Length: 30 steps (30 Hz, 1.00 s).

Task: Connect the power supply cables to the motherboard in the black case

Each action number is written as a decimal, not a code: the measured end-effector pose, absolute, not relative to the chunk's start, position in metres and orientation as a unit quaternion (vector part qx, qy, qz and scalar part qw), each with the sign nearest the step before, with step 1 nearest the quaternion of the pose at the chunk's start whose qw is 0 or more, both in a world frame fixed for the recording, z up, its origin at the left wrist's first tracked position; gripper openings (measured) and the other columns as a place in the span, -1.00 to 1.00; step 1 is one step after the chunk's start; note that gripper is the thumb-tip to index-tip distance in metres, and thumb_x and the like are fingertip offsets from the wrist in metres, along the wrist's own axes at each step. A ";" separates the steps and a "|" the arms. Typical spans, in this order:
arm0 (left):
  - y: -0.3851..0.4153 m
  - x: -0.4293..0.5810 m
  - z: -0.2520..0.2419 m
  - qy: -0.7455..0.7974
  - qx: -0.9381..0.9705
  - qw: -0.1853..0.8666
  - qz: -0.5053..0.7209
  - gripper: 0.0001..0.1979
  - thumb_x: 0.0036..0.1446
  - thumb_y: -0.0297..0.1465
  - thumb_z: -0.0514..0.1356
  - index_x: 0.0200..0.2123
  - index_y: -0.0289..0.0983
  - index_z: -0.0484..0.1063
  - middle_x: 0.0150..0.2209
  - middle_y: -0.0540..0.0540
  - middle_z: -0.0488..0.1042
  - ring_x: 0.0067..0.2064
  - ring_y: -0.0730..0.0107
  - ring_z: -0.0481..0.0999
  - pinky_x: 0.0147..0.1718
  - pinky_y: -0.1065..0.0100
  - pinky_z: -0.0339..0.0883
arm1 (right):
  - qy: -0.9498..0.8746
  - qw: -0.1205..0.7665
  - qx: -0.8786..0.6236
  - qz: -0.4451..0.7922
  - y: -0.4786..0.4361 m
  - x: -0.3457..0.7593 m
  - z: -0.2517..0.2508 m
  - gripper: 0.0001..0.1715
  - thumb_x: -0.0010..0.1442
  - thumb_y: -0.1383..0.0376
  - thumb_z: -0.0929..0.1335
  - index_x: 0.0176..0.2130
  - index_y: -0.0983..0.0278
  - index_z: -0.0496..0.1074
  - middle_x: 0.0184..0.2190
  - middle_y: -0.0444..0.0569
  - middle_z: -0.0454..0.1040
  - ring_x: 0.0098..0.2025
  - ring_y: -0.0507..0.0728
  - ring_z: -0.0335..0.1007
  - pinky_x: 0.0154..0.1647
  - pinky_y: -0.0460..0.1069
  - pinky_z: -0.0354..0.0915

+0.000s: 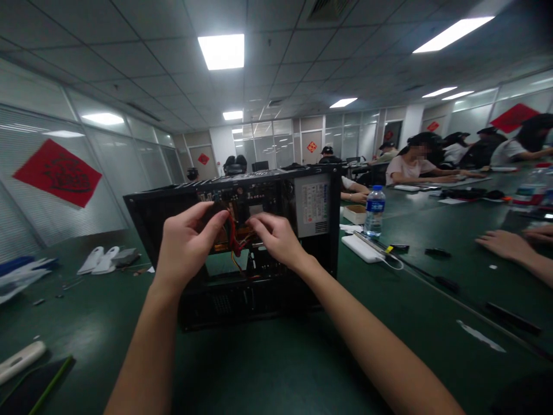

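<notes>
A black computer case [268,300] stands on the green table before me, its side open. Inside, a power supply [311,202] with a white label sits at the upper right, and circuit boards show behind my fingers. Red, yellow and black cables [235,245] hang between my hands. My left hand [190,236] is closed, thumb and fingers pinching the cables near their upper end. At the right of the bundle, my right hand [276,235] is closed too, its fingertips pinched on thin cables. The connector ends are too dark and small to make out.
Right of the case stand a water bottle [375,212], a small box [355,214] and a white power bank [362,248] with a cable. White objects [99,260] lie at the left. Another person's hand [503,245] rests on the table at right; people sit farther back.
</notes>
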<state>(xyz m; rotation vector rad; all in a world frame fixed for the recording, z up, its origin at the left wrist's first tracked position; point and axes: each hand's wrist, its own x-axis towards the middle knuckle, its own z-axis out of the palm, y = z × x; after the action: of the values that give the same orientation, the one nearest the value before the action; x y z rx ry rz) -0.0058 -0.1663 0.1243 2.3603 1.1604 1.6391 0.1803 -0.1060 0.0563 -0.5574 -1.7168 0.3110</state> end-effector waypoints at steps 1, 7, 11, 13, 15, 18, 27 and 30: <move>-0.169 -0.004 0.125 0.373 0.751 0.019 0.545 -0.67 0.21 -0.14 0.23 -0.18 -0.29 0.57 -0.33 -0.06 0.60 -0.38 0.38 0.53 -0.44 0.45 0.38 | -0.754 0.602 -0.225 0.138 -0.118 0.182 0.066 -0.63 0.39 0.10 0.25 -0.17 0.28 0.51 -0.21 -0.02 0.57 -0.13 0.09 0.48 -0.02 0.00 0.34; -0.186 0.010 0.126 0.362 0.745 -0.004 0.561 -0.69 0.20 -0.15 0.23 -0.22 -0.27 0.58 -0.34 -0.05 0.61 -0.35 0.36 0.56 -0.38 0.44 0.44 | -0.828 0.489 -0.175 0.214 -0.186 0.200 0.108 -0.58 0.33 0.12 0.33 0.10 0.26 0.42 -0.11 -0.02 0.56 -0.11 0.09 0.50 -0.05 -0.01 0.41; -0.197 0.017 0.123 0.364 0.751 -0.013 0.551 -0.68 0.14 -0.13 0.28 -0.20 -0.26 0.60 -0.31 -0.06 0.63 -0.34 0.32 0.58 -0.35 0.39 0.47 | -0.850 0.444 -0.191 0.210 -0.206 0.218 0.117 -0.51 0.28 0.20 0.39 0.17 0.22 0.36 -0.13 -0.05 0.56 -0.14 0.09 0.52 -0.11 -0.03 0.44; -0.202 0.021 0.122 0.364 0.752 -0.028 0.550 -0.69 0.13 -0.14 0.29 -0.21 -0.25 0.61 -0.30 -0.05 0.63 -0.34 0.32 0.58 -0.35 0.38 0.48 | -0.859 0.420 -0.183 0.228 -0.208 0.226 0.120 -0.53 0.29 0.22 0.39 0.16 0.20 0.37 -0.14 -0.07 0.57 -0.13 0.08 0.53 -0.12 -0.04 0.45; -0.206 0.024 0.122 0.361 0.750 -0.042 0.553 -0.72 0.12 -0.16 0.30 -0.24 -0.24 0.61 -0.31 -0.04 0.63 -0.35 0.34 0.58 -0.35 0.39 0.48 | -0.868 0.393 -0.175 0.248 -0.208 0.235 0.123 -0.59 0.30 0.21 0.38 0.12 0.20 0.41 -0.13 -0.07 0.58 -0.13 0.07 0.54 -0.11 -0.05 0.45; -0.212 0.026 0.122 0.353 0.748 -0.032 0.561 -0.75 0.12 -0.18 0.31 -0.26 -0.23 0.62 -0.33 -0.03 0.63 -0.37 0.36 0.58 -0.35 0.40 0.50 | -0.873 0.368 -0.177 0.267 -0.201 0.252 0.126 -0.66 0.31 0.18 0.37 0.04 0.23 0.47 -0.12 -0.05 0.59 -0.11 0.07 0.54 -0.10 -0.05 0.45; -0.205 0.029 0.122 0.356 0.733 0.094 0.572 -0.73 0.06 -0.19 0.36 -0.28 -0.28 0.62 -0.37 -0.08 0.63 -0.43 0.34 0.58 -0.47 0.39 0.51 | -0.877 0.267 -0.270 0.295 -0.193 0.287 0.121 -0.67 0.37 0.17 0.29 -0.01 0.28 0.51 -0.30 -0.06 0.58 -0.41 0.00 0.50 -0.41 -0.13 0.40; -0.203 0.031 0.122 0.350 0.733 0.126 0.569 -0.70 0.05 -0.18 0.37 -0.27 -0.30 0.62 -0.38 -0.09 0.62 -0.46 0.35 0.56 -0.52 0.41 0.48 | -0.882 0.254 -0.214 0.333 -0.206 0.280 0.126 -0.66 0.33 0.19 0.35 0.03 0.28 0.48 -0.26 -0.06 0.59 -0.39 0.00 0.52 -0.38 -0.13 0.41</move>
<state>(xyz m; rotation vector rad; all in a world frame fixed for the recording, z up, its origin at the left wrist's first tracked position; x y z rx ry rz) 0.0306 -0.2028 0.1224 2.1353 1.0182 1.6579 0.2796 -0.2058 0.1261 -0.5810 -2.3971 0.9049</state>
